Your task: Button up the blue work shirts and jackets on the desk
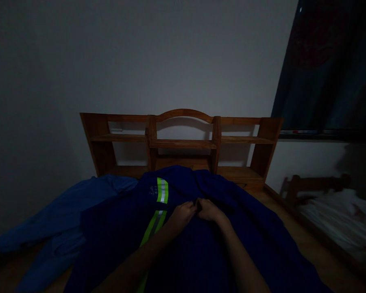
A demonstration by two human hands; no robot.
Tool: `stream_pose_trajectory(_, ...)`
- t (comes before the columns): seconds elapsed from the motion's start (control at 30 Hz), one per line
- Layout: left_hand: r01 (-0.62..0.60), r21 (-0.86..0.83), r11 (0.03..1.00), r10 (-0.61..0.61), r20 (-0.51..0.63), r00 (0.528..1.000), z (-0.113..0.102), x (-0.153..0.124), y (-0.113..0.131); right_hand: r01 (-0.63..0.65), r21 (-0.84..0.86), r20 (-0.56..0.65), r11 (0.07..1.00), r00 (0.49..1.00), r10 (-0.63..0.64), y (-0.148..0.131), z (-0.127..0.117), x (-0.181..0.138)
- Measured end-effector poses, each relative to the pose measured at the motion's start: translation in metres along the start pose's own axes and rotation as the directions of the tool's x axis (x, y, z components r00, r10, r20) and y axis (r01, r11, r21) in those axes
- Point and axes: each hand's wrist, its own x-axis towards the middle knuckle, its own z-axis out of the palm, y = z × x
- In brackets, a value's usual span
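A dark blue work jacket [201, 244] with lime-and-silver reflective stripes [162, 190] lies spread on a wooden surface. My left hand [184, 213] and my right hand [209, 209] meet at the jacket's middle, both closed in a pinch on its fabric, knuckles almost touching. What exactly the fingertips grip is too dark to make out. A lighter blue garment [64, 215] lies crumpled to the left, partly under the jacket.
A wooden shelf unit [183, 142] with an arched top stands against the white wall behind the jacket. A dark curtain [332, 65] hangs at the upper right. A chair back [311, 185] and white bedding [344, 224] are at the right. The room is dim.
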Motion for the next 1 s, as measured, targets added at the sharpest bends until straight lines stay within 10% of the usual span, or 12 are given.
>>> stream_pose_trajectory(0.3, -0.031, -0.190, 0.981, 0.015, -0.089, 0.996, -0.006, -0.004, -0.001, 0.096, 0.237, 0.100, 0.967, 0.987, -0.123, 0.019, -0.009, -0.008)
stream_pose_trajectory(0.43, -0.004, -0.195, 0.981, -0.015, -0.098, 0.995, -0.005, -0.005, 0.000, 0.180, 0.297, -0.064, 0.938, 0.984, -0.168, 0.030, -0.005, -0.019)
stream_pose_trajectory(1.0, 0.039, -0.097, 0.995, -0.051, -0.116, 0.992, -0.021, -0.005, 0.010, 0.249, 0.017, -0.227, 0.968, 0.944, -0.239, 0.002, -0.012, -0.034)
